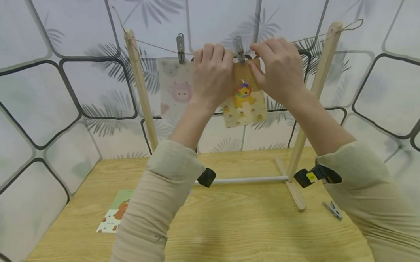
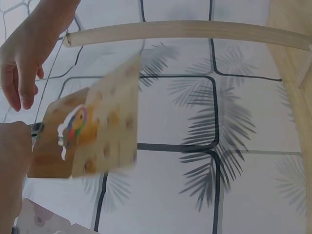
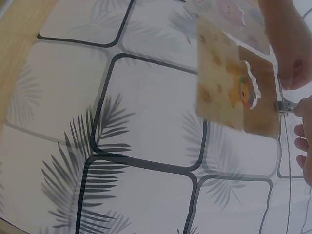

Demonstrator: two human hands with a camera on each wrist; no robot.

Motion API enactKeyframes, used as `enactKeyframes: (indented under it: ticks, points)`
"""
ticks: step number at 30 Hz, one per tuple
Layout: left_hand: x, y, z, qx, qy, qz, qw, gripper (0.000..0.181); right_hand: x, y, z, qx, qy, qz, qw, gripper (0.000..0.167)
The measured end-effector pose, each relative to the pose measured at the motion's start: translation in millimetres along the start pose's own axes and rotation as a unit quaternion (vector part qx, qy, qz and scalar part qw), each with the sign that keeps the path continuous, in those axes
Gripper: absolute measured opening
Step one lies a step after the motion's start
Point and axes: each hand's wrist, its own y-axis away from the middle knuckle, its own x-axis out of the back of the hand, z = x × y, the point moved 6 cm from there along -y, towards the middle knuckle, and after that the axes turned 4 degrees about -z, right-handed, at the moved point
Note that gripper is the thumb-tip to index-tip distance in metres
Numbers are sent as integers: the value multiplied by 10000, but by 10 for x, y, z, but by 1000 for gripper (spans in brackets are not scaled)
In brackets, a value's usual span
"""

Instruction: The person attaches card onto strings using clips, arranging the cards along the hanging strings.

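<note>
A card with a lion (image 1: 243, 95) hangs from a twine line (image 1: 155, 46) under a grey clothespin (image 1: 239, 49). My left hand (image 1: 213, 73) is at the left edge of that card, its fingers bent away from the head view; whether they hold anything is hidden. To the right of the clothespin is my right hand (image 1: 279, 68). In the left wrist view the right hand (image 2: 24, 73) has loosely bent fingers, apart from the clothespin (image 2: 36, 128). Left of my hands, a pale card with a pink animal (image 1: 175, 89) hangs from another clothespin (image 1: 180, 48).
Two wooden posts (image 1: 141, 91) hold the twine, with a white rod (image 1: 250, 180) joining them low down. A green and white card (image 1: 116, 213) lies on the left of the wooden table (image 1: 236, 232). A loose clothespin (image 1: 332, 210) lies at the right, near the wooden foot (image 1: 294, 194).
</note>
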Motion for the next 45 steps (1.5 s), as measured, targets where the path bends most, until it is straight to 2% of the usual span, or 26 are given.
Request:
enactKeyframes:
  ticks: [3,7,12,15,21,26,33,39,45]
  points:
    - [9,9,2,-63,-71,41,9999,20,-9,11,5,33,7,115,9999,24]
    - [17,30,-2,-112,-87,-53,9999,23,-22,36,10,119,77,159,9998,23]
    - [39,85,-17,-126,89,-213,9997,26,-36,108,25,258,222,155,9993,25]
    - [65,136,-34,-154,227,-157,9995,30,-45,175,53,318,309,141,9989,26]
    - [102,261,-98,-216,493,-14,9986,35,-54,341,110,507,294,8,9983,26]
    - [116,373,-147,-292,665,27,9974,31,-54,481,148,584,276,-101,9979,25]
    - [179,527,-191,-295,718,-39,9970,26,-26,667,206,495,238,-177,9983,26]
    - [278,697,-231,-390,910,88,9951,26,16,811,263,351,85,-190,9992,26]
    - [308,858,-266,-471,907,171,9946,22,22,1006,321,321,162,-6,9994,25]
